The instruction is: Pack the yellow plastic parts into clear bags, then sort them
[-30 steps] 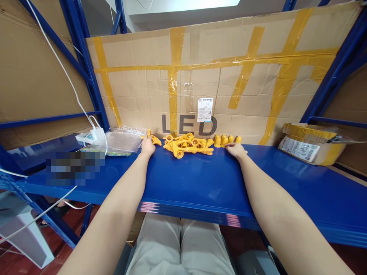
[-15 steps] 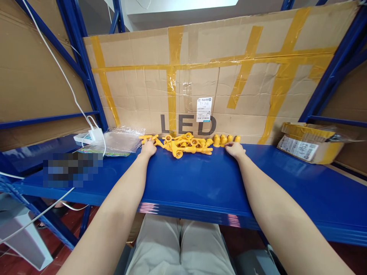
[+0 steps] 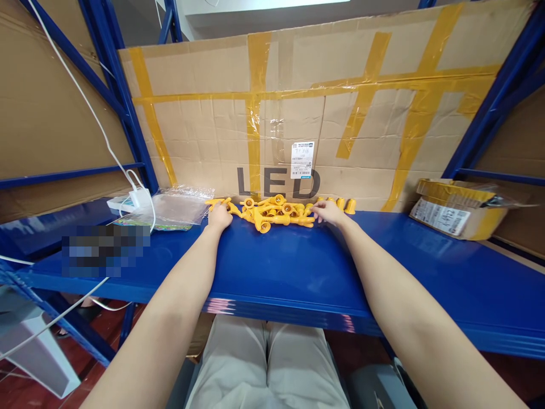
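Observation:
A loose pile of yellow plastic pieces (image 3: 272, 218), several with round cup-like ends, lies against the cardboard at the back of the blue shelf. At the pile's left end my left hand (image 3: 219, 218) touches yellow pieces; its back hides most of its fingers, so its grip does not show. My right hand (image 3: 330, 212) reaches in at the right end, with thumb and fingers apart beside the nearest pieces. Just behind and to the right of that hand stand several yellow cup-shaped pieces (image 3: 350, 206) in a row, some partly covered by it.
A tall taped cardboard sheet (image 3: 204, 136) marked LED closes off the back. Left of the pile lie a clear plastic bag (image 3: 183, 205) and a white power strip with plug (image 3: 139, 197). An opened cardboard box (image 3: 453, 213) sits at the right. Blue shelf posts (image 3: 489, 113) frame both sides.
My right hand has moved left from the row of standing cup-shaped pieces to the right end of the pile. The left hand stays at the left end.

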Demonstrator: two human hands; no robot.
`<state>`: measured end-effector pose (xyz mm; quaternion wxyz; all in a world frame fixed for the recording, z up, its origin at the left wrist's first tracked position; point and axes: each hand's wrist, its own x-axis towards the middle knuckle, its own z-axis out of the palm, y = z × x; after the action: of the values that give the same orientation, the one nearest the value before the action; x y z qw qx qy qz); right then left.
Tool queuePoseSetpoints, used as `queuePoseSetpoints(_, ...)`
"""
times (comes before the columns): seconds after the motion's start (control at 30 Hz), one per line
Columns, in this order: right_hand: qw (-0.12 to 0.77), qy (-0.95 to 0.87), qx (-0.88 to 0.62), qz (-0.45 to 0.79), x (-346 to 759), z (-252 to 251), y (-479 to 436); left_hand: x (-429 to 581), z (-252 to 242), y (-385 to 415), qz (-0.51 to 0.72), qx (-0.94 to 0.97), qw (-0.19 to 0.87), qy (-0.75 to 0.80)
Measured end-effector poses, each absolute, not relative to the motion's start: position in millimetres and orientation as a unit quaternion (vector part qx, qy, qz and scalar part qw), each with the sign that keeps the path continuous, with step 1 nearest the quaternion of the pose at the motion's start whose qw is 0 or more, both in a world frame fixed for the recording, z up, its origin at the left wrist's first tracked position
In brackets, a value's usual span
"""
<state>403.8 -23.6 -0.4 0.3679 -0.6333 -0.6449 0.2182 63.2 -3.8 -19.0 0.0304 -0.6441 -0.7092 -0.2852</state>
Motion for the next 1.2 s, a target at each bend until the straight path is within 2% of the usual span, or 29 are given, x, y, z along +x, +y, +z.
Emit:
queuePoseSetpoints(0.07, 0.339, -0.654, -0.637, 0.227, 395.2, 3.8, -27.2, 66.1, -15.2, -5.6, -0.307, -0.650, 0.038, -0.694)
queuePoseSetpoints(0.3, 0.151, -0.683, -0.690, 0.184, 378.2, 12.8, -34.0, 84.9, 1.9, -12.8, -0.365, -0.694, 0.066, -0.617)
queuePoseSetpoints(0.57, 0.091, -0.728, -0.657, 0.170, 373.5, 18.5, -35.7, 103.1, 10.3, -23.8, -0.425, -0.743, 0.103, -0.507)
queuePoseSetpoints(0.67, 0.130, -0.716, -0.652, 0.212, 369.8, 20.1, -39.1, 104.9, 11.7, -25.7, -0.435, -0.748, 0.105, -0.490)
queuePoseSetpoints(1.0, 0.383, -0.552, -0.619, 0.406, 368.5, 35.5, -44.9, 109.0, 17.4, -34.7, -0.456, -0.757, 0.107, -0.456)
queuePoseSetpoints(1.1, 0.454, -0.546, -0.584, 0.394, 361.2, 41.1, -46.2, 112.1, 19.0, -38.7, -0.455, -0.767, 0.107, -0.440)
queuePoseSetpoints(1.2, 0.529, -0.575, -0.542, 0.310, 348.9, 42.5, -47.4, 115.8, 20.3, -42.6, -0.454, -0.776, 0.102, -0.426)
